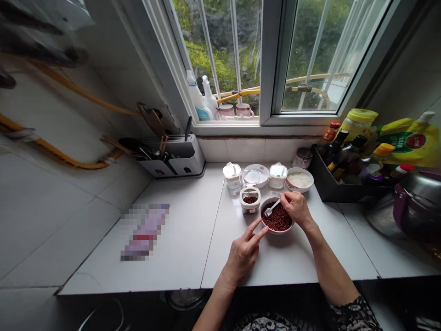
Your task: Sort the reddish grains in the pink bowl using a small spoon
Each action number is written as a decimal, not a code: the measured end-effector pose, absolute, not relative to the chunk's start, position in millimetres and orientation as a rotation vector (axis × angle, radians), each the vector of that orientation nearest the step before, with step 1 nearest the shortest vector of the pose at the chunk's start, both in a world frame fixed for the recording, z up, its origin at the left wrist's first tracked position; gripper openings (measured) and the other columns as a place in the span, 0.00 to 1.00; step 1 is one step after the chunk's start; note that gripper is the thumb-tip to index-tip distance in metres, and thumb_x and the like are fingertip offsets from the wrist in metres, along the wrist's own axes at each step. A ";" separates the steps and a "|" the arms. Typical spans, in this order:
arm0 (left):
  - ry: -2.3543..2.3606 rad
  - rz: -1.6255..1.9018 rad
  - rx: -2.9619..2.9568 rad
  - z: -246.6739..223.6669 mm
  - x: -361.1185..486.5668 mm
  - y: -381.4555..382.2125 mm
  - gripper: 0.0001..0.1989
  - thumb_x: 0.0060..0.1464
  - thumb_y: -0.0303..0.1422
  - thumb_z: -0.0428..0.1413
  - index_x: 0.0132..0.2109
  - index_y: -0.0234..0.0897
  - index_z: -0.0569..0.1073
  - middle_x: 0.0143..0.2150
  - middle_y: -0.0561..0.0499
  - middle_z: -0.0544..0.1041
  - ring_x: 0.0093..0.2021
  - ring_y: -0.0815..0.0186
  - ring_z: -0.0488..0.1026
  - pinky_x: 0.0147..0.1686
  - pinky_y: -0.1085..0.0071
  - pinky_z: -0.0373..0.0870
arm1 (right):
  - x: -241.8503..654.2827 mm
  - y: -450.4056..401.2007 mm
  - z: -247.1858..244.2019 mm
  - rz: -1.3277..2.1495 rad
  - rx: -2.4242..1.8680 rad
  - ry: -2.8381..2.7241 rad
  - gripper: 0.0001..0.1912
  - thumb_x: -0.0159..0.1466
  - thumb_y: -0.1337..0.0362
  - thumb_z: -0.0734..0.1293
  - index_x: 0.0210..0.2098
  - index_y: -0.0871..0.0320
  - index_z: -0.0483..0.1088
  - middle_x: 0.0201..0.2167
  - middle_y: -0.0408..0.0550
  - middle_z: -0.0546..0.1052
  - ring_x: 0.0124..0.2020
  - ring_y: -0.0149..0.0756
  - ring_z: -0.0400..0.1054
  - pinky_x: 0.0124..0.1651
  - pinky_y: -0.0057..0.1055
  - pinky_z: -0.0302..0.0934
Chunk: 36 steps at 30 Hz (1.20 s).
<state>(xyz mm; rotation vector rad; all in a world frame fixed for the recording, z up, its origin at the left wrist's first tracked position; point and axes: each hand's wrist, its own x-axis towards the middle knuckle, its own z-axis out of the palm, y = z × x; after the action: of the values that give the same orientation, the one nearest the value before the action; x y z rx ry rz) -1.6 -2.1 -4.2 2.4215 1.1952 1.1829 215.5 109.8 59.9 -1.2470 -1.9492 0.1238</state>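
Observation:
My right hand [296, 209] is closed on the handle of a small white spoon [273, 208]. The spoon's head rests over dark red grains [277, 219], which look like Sichuan peppercorns, in a round bowl [279, 232]. Two stretched fingers of my left hand [243, 253] touch the bowl's near left rim; its other fingers are curled and partly hidden. Just left of the bowl stands a clear jar [250, 208] with a white-framed lid and similar grains inside. Behind are two more white-lidded jars [233, 184] [276, 182], a bowl with white powder [299, 180] and a white dish [260, 172].
A grey utensil holder [186, 161] stands at the back left. On the right, a black bin [320, 177] holds several bottles, beside a metal pot [420, 207]. A blurred-out purple item [148, 230] lies on the left of the white tiled counter [186, 243]. A window is behind.

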 end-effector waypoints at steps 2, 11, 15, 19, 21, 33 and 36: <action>1.187 1.195 2.419 -3.9 -1.5 -2.1 0.35 0.56 0.15 0.46 0.67 0.45 0.64 0.68 0.41 0.66 0.43 0.69 0.80 0.48 0.70 0.79 | 215.7 109.8 59.8 0.126 -1.245 -1.946 0.24 0.69 0.56 0.59 0.17 0.54 0.60 0.14 0.41 0.66 0.20 0.32 0.60 0.34 0.31 0.56; 1.174 1.193 2.413 -3.2 -1.7 -2.2 0.35 0.55 0.15 0.46 0.67 0.44 0.64 0.68 0.40 0.66 0.42 0.69 0.80 0.48 0.70 0.79 | 213.6 109.2 58.3 0.059 -1.253 -1.980 0.24 0.70 0.56 0.58 0.18 0.54 0.62 0.15 0.42 0.68 0.21 0.32 0.62 0.40 0.32 0.57; 1.174 1.199 2.416 -2.4 -1.6 -2.1 0.35 0.55 0.14 0.46 0.66 0.44 0.65 0.67 0.40 0.66 0.42 0.69 0.80 0.47 0.70 0.79 | 214.2 108.8 58.6 0.063 -1.244 -1.988 0.23 0.70 0.58 0.59 0.18 0.54 0.62 0.15 0.41 0.69 0.21 0.32 0.62 0.38 0.32 0.57; 1.190 1.172 2.415 -2.8 -1.9 -2.5 0.35 0.55 0.15 0.46 0.67 0.45 0.64 0.68 0.41 0.66 0.43 0.68 0.80 0.48 0.69 0.79 | 214.5 108.1 60.1 0.029 -1.181 -2.006 0.21 0.70 0.59 0.60 0.20 0.54 0.64 0.17 0.42 0.71 0.23 0.33 0.65 0.42 0.33 0.58; 1.191 1.163 2.410 -3.2 -2.1 -2.6 0.36 0.55 0.15 0.46 0.67 0.45 0.63 0.68 0.41 0.65 0.43 0.68 0.80 0.48 0.69 0.79 | 214.2 107.5 61.0 0.005 -1.126 -2.033 0.21 0.70 0.60 0.59 0.20 0.54 0.64 0.17 0.42 0.71 0.25 0.34 0.66 0.44 0.34 0.59; 1.189 1.178 2.408 -4.0 -1.9 -2.6 0.35 0.56 0.15 0.46 0.67 0.46 0.64 0.68 0.41 0.65 0.43 0.69 0.80 0.48 0.70 0.79 | 211.3 106.7 59.2 0.006 -1.143 -2.044 0.21 0.70 0.60 0.60 0.19 0.54 0.62 0.16 0.42 0.70 0.25 0.34 0.65 0.42 0.33 0.59; 1.191 1.185 2.410 -5.0 -1.7 -2.4 0.36 0.55 0.15 0.46 0.67 0.46 0.63 0.68 0.41 0.65 0.43 0.69 0.80 0.48 0.70 0.79 | 207.9 106.1 59.0 0.042 -1.182 -2.034 0.22 0.69 0.61 0.59 0.18 0.54 0.60 0.15 0.41 0.68 0.23 0.33 0.64 0.40 0.32 0.58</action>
<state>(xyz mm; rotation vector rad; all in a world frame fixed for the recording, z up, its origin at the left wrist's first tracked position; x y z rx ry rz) -1.7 -2.4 -5.0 2.4102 1.1913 1.1846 207.9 106.1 59.0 -1.1816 -2.0342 0.0418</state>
